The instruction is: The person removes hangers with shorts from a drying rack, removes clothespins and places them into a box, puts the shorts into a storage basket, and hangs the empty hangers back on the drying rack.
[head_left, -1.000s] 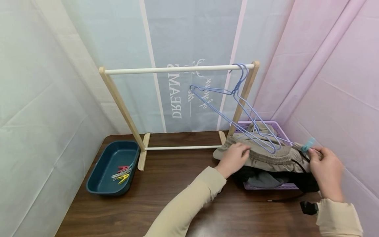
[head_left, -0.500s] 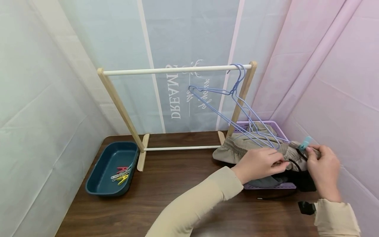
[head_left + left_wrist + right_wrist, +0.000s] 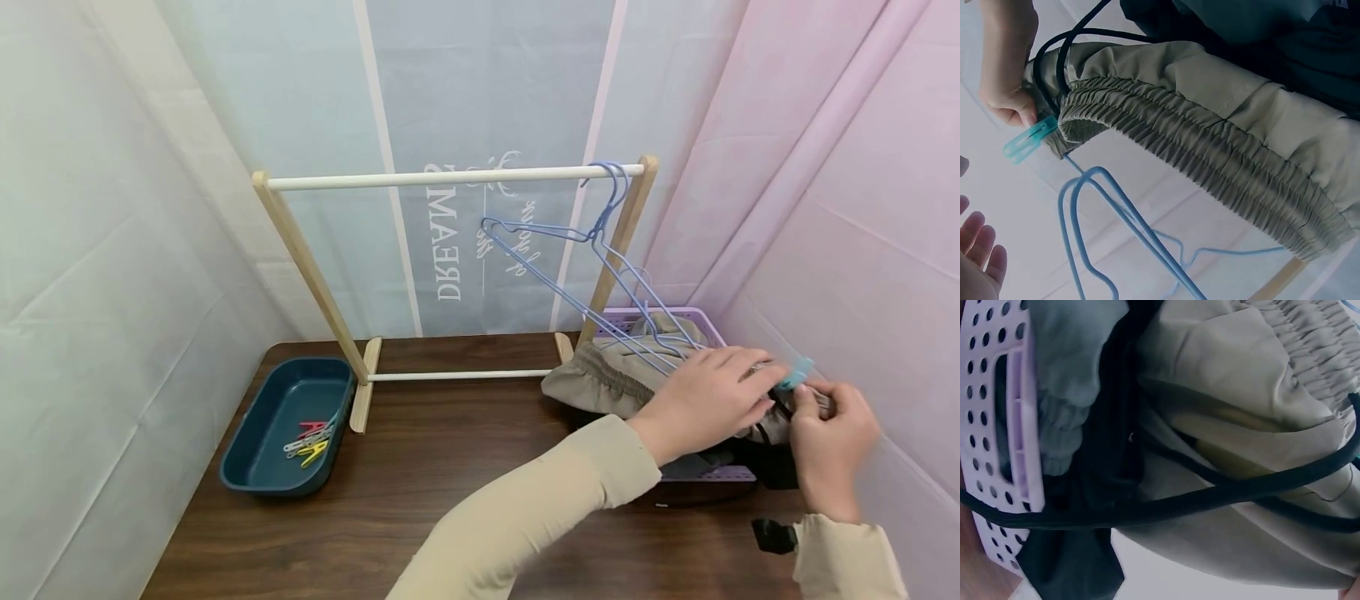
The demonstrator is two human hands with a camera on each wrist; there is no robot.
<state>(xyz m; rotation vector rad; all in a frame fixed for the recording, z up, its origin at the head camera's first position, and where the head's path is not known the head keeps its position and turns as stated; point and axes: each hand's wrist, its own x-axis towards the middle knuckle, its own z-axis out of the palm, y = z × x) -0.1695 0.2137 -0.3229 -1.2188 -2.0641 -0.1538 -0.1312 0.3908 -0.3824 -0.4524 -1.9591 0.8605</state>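
A pair of khaki pants with an elastic waistband and black drawstring lies over a purple basket on the right. A turquoise clothespin sits on the waistband's end, where a light-blue hanger wire emerges. My right hand pinches the waistband beside the clothespin. My left hand is close to the clothespin in the head view. In the left wrist view its fingers are loosely bent, apart from clip and cloth. Blue hangers hang from the rack's bar, their lower ends over the pants.
A wooden rack with a white bar stands at the back of the brown table. At left, a dark-teal tub holds several clothespins. The purple basket contains grey and black clothes. Fabric walls enclose the sides.
My left hand has moved right across the pants, from the near side of the waistband to beside the clothespin. My right hand has stayed at the waistband's right end.
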